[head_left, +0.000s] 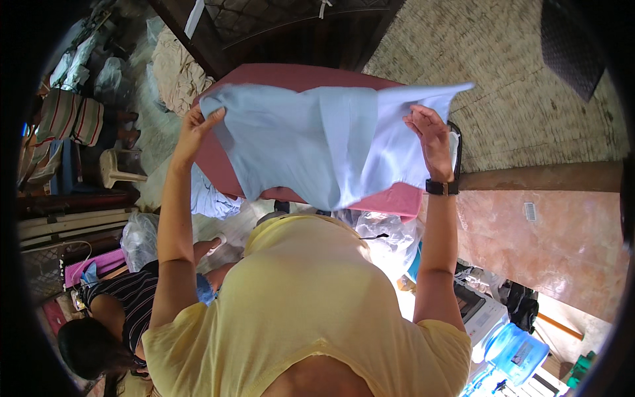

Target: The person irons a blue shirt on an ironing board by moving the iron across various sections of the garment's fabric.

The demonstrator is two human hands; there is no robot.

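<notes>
A light blue cloth point(284, 142) is stretched out in front of me, its edges smeared by motion. My left hand point(197, 129) pinches its upper left corner between thumb and fingers. On the right side, my right hand point(431, 135), with a dark watch on the wrist, has curled fingers closed at the fabric, below a corner that flares outward. A paler folded band runs down the cloth's middle. Beneath it lies a padded surface with a dark pink cover point(284, 76), an ironing board by its shape. Whether the cloth is a garment, I cannot tell.
More light blue fabric point(210, 195) hangs low at the left. A person in a striped top point(122, 298) sits at lower left, near a plastic bag point(140, 241). A beige plastic stool point(119, 169) stands farther left. At lower right are a white appliance point(486, 314) and a blue water jug point(519, 351).
</notes>
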